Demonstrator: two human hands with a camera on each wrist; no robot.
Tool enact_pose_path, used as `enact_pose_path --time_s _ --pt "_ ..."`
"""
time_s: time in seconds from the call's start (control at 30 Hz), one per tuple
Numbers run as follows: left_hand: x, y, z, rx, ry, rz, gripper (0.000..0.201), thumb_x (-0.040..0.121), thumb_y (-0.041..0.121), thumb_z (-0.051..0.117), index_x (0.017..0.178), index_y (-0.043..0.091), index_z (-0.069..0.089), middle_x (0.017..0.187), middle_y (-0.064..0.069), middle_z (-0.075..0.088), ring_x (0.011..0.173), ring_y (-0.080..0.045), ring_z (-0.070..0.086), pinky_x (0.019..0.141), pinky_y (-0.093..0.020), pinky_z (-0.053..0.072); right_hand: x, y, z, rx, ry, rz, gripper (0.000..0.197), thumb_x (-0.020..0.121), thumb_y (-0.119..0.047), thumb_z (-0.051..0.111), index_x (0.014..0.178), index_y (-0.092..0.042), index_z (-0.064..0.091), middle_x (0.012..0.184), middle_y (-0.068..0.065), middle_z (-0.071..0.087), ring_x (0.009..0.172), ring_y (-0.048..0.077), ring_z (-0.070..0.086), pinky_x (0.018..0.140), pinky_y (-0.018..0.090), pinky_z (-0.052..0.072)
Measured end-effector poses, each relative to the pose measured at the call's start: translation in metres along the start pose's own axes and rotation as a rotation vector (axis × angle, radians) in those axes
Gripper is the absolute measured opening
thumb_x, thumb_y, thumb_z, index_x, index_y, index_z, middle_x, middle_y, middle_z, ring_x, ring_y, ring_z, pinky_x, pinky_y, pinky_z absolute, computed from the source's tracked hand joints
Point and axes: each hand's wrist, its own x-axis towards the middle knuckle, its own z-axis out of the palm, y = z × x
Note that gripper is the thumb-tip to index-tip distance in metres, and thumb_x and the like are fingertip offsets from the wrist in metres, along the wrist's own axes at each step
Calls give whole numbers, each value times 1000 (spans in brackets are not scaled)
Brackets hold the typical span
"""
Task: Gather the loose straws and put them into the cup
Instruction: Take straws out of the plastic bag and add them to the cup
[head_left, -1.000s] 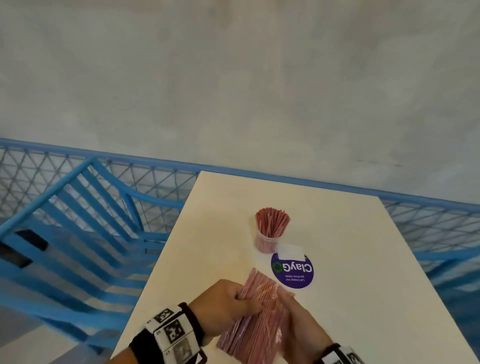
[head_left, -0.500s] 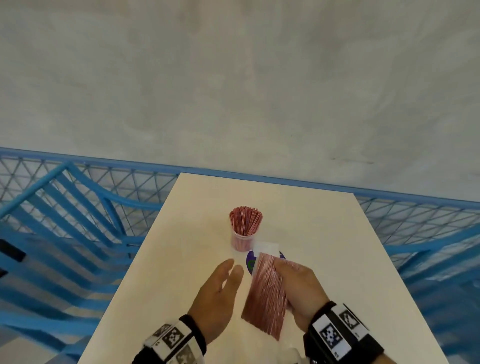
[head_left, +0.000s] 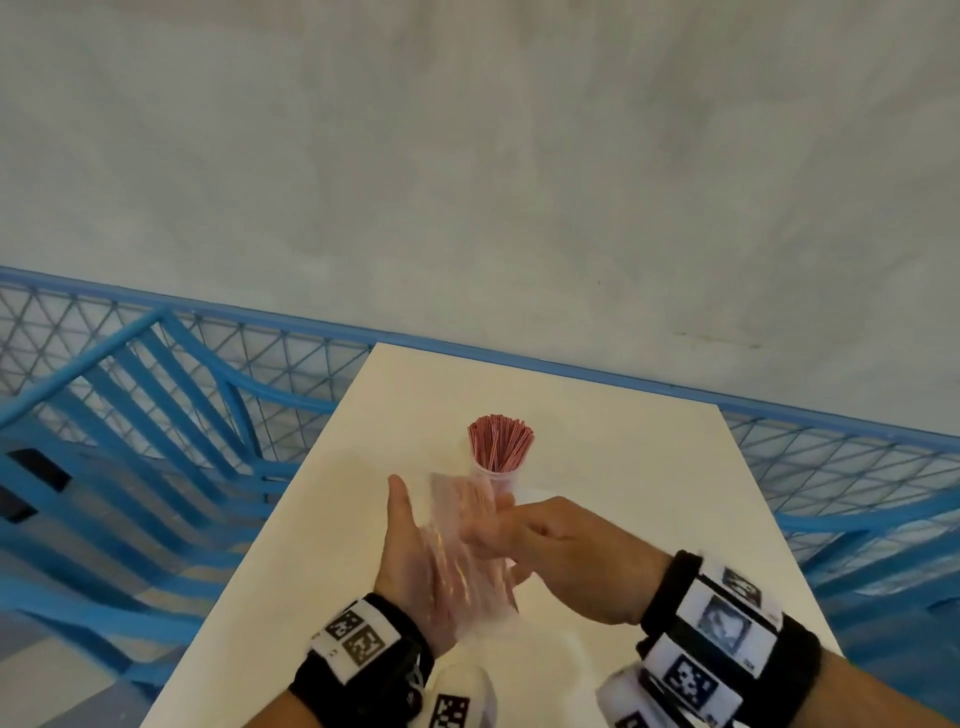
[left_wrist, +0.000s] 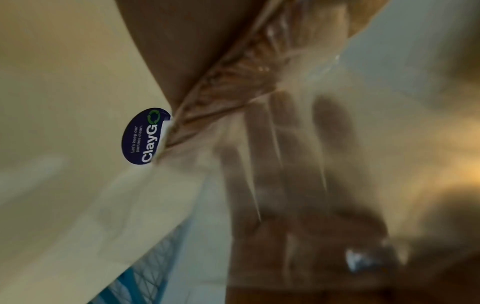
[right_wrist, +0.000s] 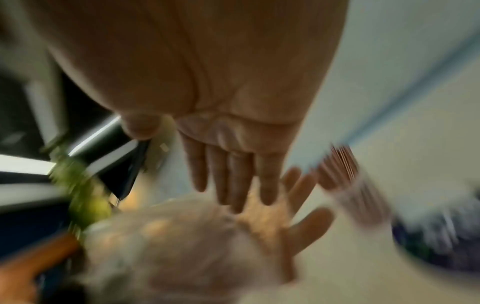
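A clear cup (head_left: 497, 474) packed with red straws (head_left: 500, 440) stands upright mid-table, just beyond my hands. A motion-blurred bundle of red straws in clear wrapping (head_left: 457, 566) sits tilted between my two hands. My left hand (head_left: 408, 545) is flat, palm against the bundle's left side. My right hand (head_left: 561, 540) presses it from the right with straight fingers (right_wrist: 228, 181). The left wrist view shows the bundle (left_wrist: 233, 82) against my palm, with the right hand's fingers (left_wrist: 285, 164) seen through the plastic. In the right wrist view the cup (right_wrist: 337, 164) is a blur.
The cream table (head_left: 649, 467) carries a round dark blue sticker (left_wrist: 144, 136), hidden by my hands in the head view. A blue slatted chair (head_left: 156, 441) stands to the left. A blue mesh fence (head_left: 857, 467) runs behind the table.
The bundle has risen from lying in my right hand to a tilted stand between both palms. My left hand has closed in against it.
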Motion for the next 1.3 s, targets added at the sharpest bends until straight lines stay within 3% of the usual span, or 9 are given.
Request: enact_pose_path --time_s 0.1,0.23,0.33,0.43,0.7,0.83,0.93,1.17,1.3 --pt "-5 5 -2 -4 -41 -4 105 65 93 28 118 11 68 128 -25 59 118 -42 55 108 -56 33 -18 4 -10 -429 144 -227 32 89 -47 52 117 -33 57 118 -19 60 105 4 55 93 29 49" --pt "-8 10 -3 -30 -58 -64 117 57 97 32 124 6 62 141 -27 45 135 -45 35 111 -60 24 -39 14 4 -772 0 -309 80 73 -79 45 142 -42 26 141 -37 18 134 -13 15 112 13 18" --pt "-6 12 -5 -41 -69 -91 122 55 98 30 130 6 57 142 -24 46 137 -41 36 113 -56 23 -37 31 24 -1013 41 -397 66 82 -73 35 136 -35 37 139 -18 43 129 3 44 100 30 47" --pt "-8 11 -6 -27 -63 -49 115 60 96 26 127 9 61 134 -20 56 129 -40 48 111 -59 28 -33 24 21 -821 126 -478 31 94 -47 41 113 -32 60 117 -15 63 111 4 56 91 31 52" --pt "-33 -16 -1 40 -71 -82 110 63 92 23 105 4 73 123 -23 63 118 -43 56 104 -62 36 29 -44 -69 -632 467 -286 29 97 -36 41 98 -19 64 90 -5 68 81 14 59 76 30 45" --pt "-42 -23 11 42 -141 -129 108 59 89 24 102 3 74 124 -24 62 119 -45 54 106 -65 31 61 -36 -101 -412 594 91 59 91 -61 32 124 -16 53 121 5 63 110 23 57 94 35 43" --pt "-42 -19 10 26 -134 -86 105 62 88 26 106 4 72 125 -24 61 119 -46 54 104 -63 32 39 -21 -90 -157 670 269 82 81 -78 20 117 -11 50 122 11 59 109 31 58 96 48 47" --pt "-28 5 19 63 -40 76 93 56 89 31 93 18 78 119 -18 67 118 -36 56 109 -56 32 -28 25 27 645 -87 649 84 61 -78 46 119 -17 54 115 17 65 97 31 67 83 40 56" --pt "-25 7 41 131 20 131 88 45 91 40 96 27 70 121 -14 66 122 -38 52 109 -60 29 -21 25 40 954 10 645 66 72 -62 53 97 -3 71 94 24 72 82 38 70 68 40 58"
